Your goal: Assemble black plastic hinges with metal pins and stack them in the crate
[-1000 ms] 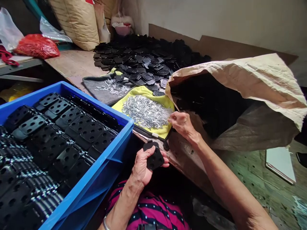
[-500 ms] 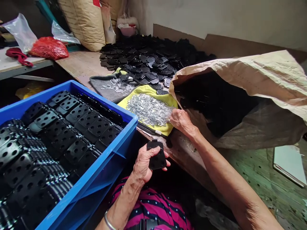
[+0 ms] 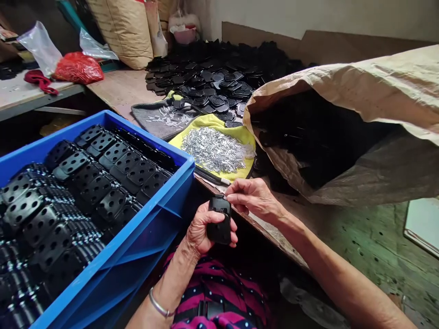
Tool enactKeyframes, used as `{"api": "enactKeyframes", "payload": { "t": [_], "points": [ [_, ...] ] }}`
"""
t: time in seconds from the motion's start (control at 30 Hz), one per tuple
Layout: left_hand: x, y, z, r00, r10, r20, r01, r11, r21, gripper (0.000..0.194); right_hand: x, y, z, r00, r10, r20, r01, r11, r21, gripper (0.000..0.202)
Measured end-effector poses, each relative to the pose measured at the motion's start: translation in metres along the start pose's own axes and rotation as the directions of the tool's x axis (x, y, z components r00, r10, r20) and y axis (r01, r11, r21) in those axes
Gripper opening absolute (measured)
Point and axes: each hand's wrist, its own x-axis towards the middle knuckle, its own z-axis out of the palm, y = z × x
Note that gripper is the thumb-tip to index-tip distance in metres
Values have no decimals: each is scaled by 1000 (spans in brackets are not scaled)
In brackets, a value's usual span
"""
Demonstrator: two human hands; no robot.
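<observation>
My left hand is wrapped round a flat black plastic plate with rounded corners, thumb across its face. At the plate's top edge, my right hand pinches with thumb and forefinger; whatever sits between those fingertips is too small to make out. Beyond the hands, a heap of small shiny metal pins lies on a yellow cloth. Left of it, small whitish pieces rest on a grey cloth.
A blue crate at left holds rows of black holed plates. Many loose black plates are piled at the back. An open woven sack with dark contents takes up the right. A red plastic bag lies far left.
My right hand has moved from the edge of the metal pins down and toward me, to the top edge of the black plate. My left hand still holds the plate.
</observation>
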Motion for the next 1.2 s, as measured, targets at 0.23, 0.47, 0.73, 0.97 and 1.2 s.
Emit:
{"api": "enactKeyframes", "payload": {
  "t": [0.23, 0.47, 0.73, 0.97, 1.2],
  "points": [
    [-5, 1, -1, 1000, -13, 21, 10, 991, 132, 29, -5, 6, 5, 996, 70, -56, -68, 997, 32, 20],
    [-8, 7, 1, 999, 33, -22, -26, 963, 270, 28, -15, 11, 14, 838, -531, 124, 441, 527, -726, 10],
    [-14, 11, -3, 991, -117, -64, 130, 951, 280, 35, -7, 10, 8, 956, -278, 91, 270, 722, -636, 10],
    [-11, 10, -5, 989, -116, -96, 134, 969, 206, 34, -2, 14, 8, 957, -284, 61, 258, 734, -628, 8],
    [-8, 3, -5, 996, -56, -66, 65, 988, 143, 29, -9, 21, 17, 964, -229, -134, 118, 822, -558, 8]
  ]
}}
